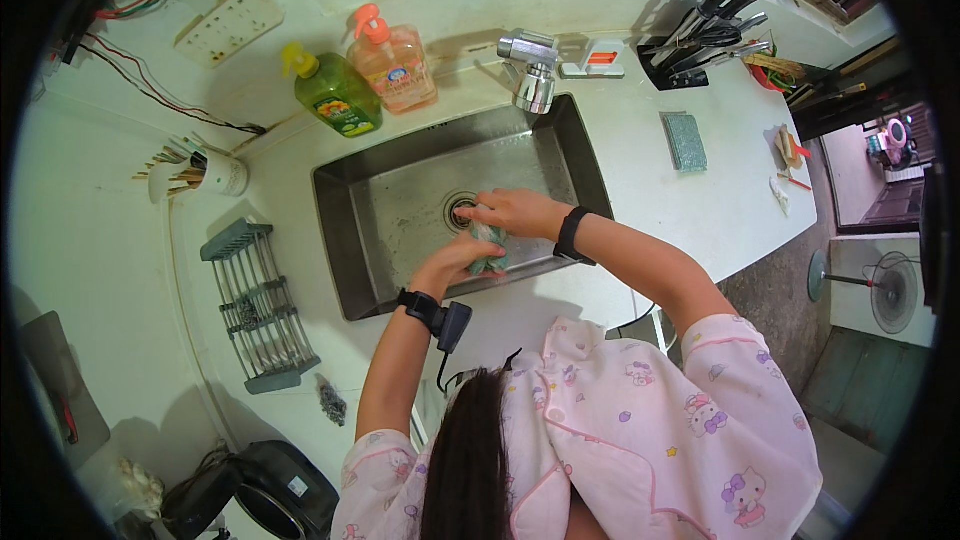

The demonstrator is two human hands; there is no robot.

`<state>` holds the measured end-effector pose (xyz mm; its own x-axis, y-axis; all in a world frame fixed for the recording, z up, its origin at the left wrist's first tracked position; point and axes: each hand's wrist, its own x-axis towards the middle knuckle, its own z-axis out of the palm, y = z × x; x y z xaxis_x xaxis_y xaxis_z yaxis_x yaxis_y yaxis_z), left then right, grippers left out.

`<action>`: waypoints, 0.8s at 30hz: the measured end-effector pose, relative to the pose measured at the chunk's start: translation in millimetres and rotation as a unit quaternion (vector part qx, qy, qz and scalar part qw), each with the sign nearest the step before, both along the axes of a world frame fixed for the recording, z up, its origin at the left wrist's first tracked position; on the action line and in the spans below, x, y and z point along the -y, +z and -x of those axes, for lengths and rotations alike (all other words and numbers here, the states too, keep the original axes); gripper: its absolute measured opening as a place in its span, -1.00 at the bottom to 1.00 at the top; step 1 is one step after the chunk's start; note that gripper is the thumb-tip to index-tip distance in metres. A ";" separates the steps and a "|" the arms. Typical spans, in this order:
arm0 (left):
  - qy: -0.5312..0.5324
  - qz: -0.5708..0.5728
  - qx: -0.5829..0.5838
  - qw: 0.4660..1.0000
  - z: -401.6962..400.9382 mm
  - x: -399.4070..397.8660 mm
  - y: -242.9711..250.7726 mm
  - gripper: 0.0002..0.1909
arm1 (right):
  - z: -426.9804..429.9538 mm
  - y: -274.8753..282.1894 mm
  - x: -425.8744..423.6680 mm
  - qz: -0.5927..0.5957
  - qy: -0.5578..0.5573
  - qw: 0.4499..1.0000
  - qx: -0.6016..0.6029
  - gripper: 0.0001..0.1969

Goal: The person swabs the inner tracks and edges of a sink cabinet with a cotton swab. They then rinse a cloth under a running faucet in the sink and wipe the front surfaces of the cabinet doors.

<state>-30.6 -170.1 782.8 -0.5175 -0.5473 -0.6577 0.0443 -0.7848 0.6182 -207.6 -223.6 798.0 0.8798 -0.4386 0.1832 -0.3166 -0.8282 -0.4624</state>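
Observation:
Over the stainless steel sink (405,187), my left hand (461,255) and my right hand (514,211) both grip a crumpled green-and-white cloth (489,246). The left hand is on its lower left side, the right hand on top. Part of the cloth is hidden by my fingers. The drain (457,210) lies just behind and left of the cloth. A chrome faucet (534,71) stands at the sink's back edge; no stream of water shows from it. The sink's bottom looks wet.
Behind the sink stand a green pump bottle (337,94) and a pink pump bottle (397,71). A metal drying rack (260,307) and a steel scourer (331,401) lie left. At right are a folded green cloth (684,142) and a knife holder (671,67).

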 end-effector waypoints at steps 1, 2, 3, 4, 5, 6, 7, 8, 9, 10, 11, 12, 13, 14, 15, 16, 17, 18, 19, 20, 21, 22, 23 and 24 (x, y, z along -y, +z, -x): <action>-0.006 0.048 0.060 0.997 1.9 1.8 -5.4 -0.45 | -2.5 -4.0 0.2 -0.005 -0.024 0.999 -0.029 -0.43; -0.004 0.049 0.061 0.997 5.7 2.4 -11.1 -0.45 | -4.0 -7.9 0.4 -0.010 -0.048 0.997 -0.057 -0.37; -0.026 0.102 0.171 0.980 11.7 2.2 -15.5 -0.38 | -4.9 -8.4 -0.5 -0.011 -0.047 0.997 -0.057 -0.37; -0.047 0.153 0.280 0.947 15.3 1.5 -18.3 -0.30 | -6.1 -9.0 -1.5 -0.045 -0.066 0.992 -0.097 -0.36; -0.046 0.152 0.280 0.947 16.0 -0.9 -24.5 -0.30 | -7.5 -9.8 -2.5 -0.080 -0.085 0.984 -0.136 -0.35; -0.053 0.209 0.325 0.921 19.0 -2.3 -31.5 -0.24 | -6.5 -14.8 -2.3 -0.080 -0.086 0.984 -0.137 -0.35; -0.060 0.264 0.369 0.889 21.2 -3.0 -38.4 -0.19 | -7.3 -20.8 -2.0 -0.121 -0.098 0.974 -0.167 -0.32; -0.060 0.265 0.368 0.889 22.8 -2.2 -45.2 -0.19 | -7.7 -26.3 -1.5 -0.162 -0.109 0.961 -0.197 -0.29; -0.088 0.287 0.389 0.871 23.3 -1.8 -46.8 -0.17 | -9.4 -29.0 -1.4 -0.164 -0.109 0.960 -0.197 -0.29; -0.116 0.307 0.410 0.851 23.6 -1.7 -48.2 -0.16 | -11.1 -31.4 -0.1 -0.202 -0.115 0.947 -0.222 -0.25; -0.116 0.306 0.410 0.851 24.0 -1.6 -49.2 -0.16 | -12.5 -33.4 0.0 -0.240 -0.119 0.932 -0.246 -0.21; -0.143 0.309 0.433 0.834 28.1 1.0 -46.3 -0.15 | -10.3 -36.8 -0.2 -0.240 -0.121 0.931 -0.247 -0.21; -0.169 0.312 0.457 0.816 31.3 2.6 -42.9 -0.14 | -8.7 -40.1 -1.0 -0.262 -0.136 0.925 -0.240 -0.18; -0.169 0.313 0.456 0.816 33.5 2.4 -39.0 -0.14 | -7.5 -43.1 -2.0 -0.283 -0.150 0.918 -0.234 -0.16; -0.200 0.323 0.463 0.801 36.8 1.7 -35.9 -0.14 | -3.9 -48.6 -4.1 -0.283 -0.153 0.918 -0.234 -0.16; -0.231 0.332 0.469 0.785 39.8 1.1 -32.6 -0.15 | 0.7 -53.8 -7.0 -0.280 -0.157 0.918 -0.234 -0.19; -0.232 0.334 0.468 0.784 42.7 0.9 -30.0 -0.15 | 6.3 -58.6 -8.6 -0.277 -0.162 0.918 -0.234 -0.23; -0.237 0.351 0.470 0.775 41.5 -2.3 -29.8 -0.16 | 7.8 -58.0 -10.6 -0.276 -0.161 0.918 -0.233 -0.23; -0.242 0.368 0.471 0.764 40.6 -4.5 -29.5 -0.18 | 9.8 -57.2 -12.2 -0.279 -0.154 0.926 -0.203 -0.22; -0.242 0.368 0.472 0.763 39.6 -5.6 -29.1 -0.18 | 11.3 -56.5 -13.7 -0.282 -0.146 0.933 -0.172 -0.20; -0.228 0.381 0.477 0.758 38.4 -6.7 -27.3 -0.19 | 11.4 -50.7 -16.0 -0.282 -0.144 0.933 -0.171 -0.20; -0.212 0.392 0.484 0.753 34.1 -8.5 -24.3 -0.20 | 7.9 -39.8 -18.9 -0.286 -0.163 0.933 -0.148 -0.19; -0.210 0.389 0.489 0.752 29.5 -11.7 -20.9 -0.20 | 4.0 -28.8 -21.9 -0.290 -0.181 0.932 -0.125 -0.17; -0.165 0.383 0.483 0.770 31.1 -13.0 -15.8 -0.18 | 7.3 -22.6 -24.1 -0.290 -0.184 0.931 -0.124 -0.17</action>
